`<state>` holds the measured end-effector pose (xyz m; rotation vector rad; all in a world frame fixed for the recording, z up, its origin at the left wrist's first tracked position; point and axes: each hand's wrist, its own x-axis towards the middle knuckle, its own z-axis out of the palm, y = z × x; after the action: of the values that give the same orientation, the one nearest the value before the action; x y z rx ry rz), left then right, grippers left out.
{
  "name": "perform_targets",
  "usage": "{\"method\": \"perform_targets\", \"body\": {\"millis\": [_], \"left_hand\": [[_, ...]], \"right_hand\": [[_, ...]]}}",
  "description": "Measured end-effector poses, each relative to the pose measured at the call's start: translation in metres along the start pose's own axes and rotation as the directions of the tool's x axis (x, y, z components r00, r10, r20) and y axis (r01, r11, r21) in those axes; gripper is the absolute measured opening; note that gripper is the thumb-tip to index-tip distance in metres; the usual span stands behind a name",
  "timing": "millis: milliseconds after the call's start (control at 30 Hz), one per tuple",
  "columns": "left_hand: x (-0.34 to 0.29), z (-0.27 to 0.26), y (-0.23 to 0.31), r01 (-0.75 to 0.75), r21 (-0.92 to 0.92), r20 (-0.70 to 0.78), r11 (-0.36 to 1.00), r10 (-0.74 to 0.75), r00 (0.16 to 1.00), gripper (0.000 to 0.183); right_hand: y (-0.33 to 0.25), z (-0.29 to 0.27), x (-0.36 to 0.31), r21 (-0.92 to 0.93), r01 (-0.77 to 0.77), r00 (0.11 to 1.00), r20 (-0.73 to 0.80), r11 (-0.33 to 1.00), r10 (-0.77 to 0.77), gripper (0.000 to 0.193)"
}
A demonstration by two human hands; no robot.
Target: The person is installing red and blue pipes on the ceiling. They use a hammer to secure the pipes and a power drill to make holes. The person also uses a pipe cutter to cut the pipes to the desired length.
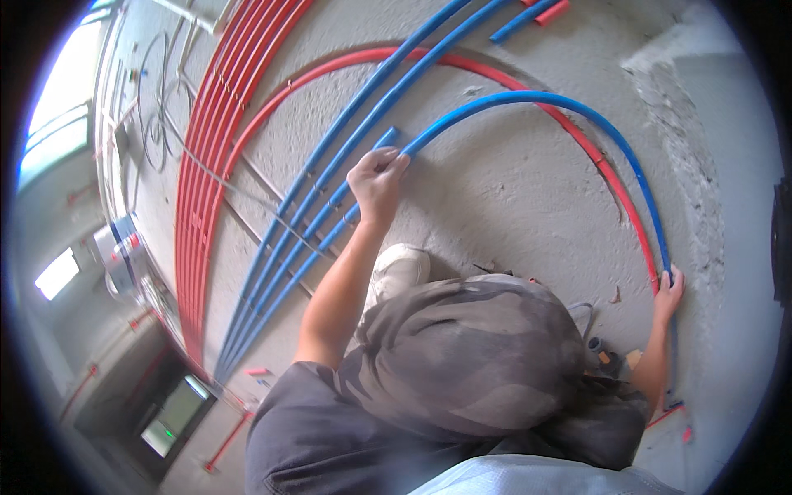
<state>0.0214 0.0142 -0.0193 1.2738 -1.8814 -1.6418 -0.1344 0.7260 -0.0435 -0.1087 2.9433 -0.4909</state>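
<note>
A long blue conduit pipe bows in a wide arch in front of me. My left hand is closed around it at the arch's left foot, where it runs on down-left beside the other blue pipes. Far to the right, my right hand grips the same pipe low on its right side, close to a wall edge. Just beyond my left hand lies the cut end of a shorter blue pipe. A bent red pipe curves along the floor and passes under the blue arch.
Several parallel red pipes run along the floor at the left, with blue pipes beside them. A grey cable crosses both. Short pipe pieces lie at the far side. A rough concrete ledge borders the right. A dark tool lies near my right arm.
</note>
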Motion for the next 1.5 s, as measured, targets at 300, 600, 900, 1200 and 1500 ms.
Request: {"method": "perform_targets", "body": {"millis": [300, 600, 900, 1200, 1500], "left_hand": [[-0.003, -0.002, -0.014, -0.090, -0.083, 0.051, 0.993, 0.094, 0.994, 0.004], [-0.002, -0.002, -0.016, -0.119, -0.040, 0.042, 0.992, 0.121, 0.992, 0.015], [-0.008, 0.004, -0.004, -0.111, 0.054, 0.001, 0.992, 0.111, 0.994, 0.019], [-0.006, -0.009, -0.008, -0.047, 0.303, 0.106, 0.952, 0.016, 0.994, 0.025], [0.004, -0.015, -0.010, -0.020, 0.170, 0.019, 0.985, 0.017, 1.000, 0.022]], "right_hand": [[0.002, -0.007, 0.006, -0.037, -0.118, 0.992, 0.038, 0.992, 0.120, 0.029], [-0.019, -0.009, 0.005, 0.034, -0.169, 0.983, 0.085, 0.985, 0.166, 0.028], [-0.017, -0.008, 0.008, 0.024, -0.120, 0.991, 0.065, 0.992, 0.118, 0.027], [-0.033, -0.002, -0.005, 0.210, -0.202, 0.979, 0.014, 0.957, 0.204, 0.026], [-0.065, 0.007, -0.015, 0.030, -0.119, 0.941, -0.317, 0.992, 0.123, 0.024]]}}
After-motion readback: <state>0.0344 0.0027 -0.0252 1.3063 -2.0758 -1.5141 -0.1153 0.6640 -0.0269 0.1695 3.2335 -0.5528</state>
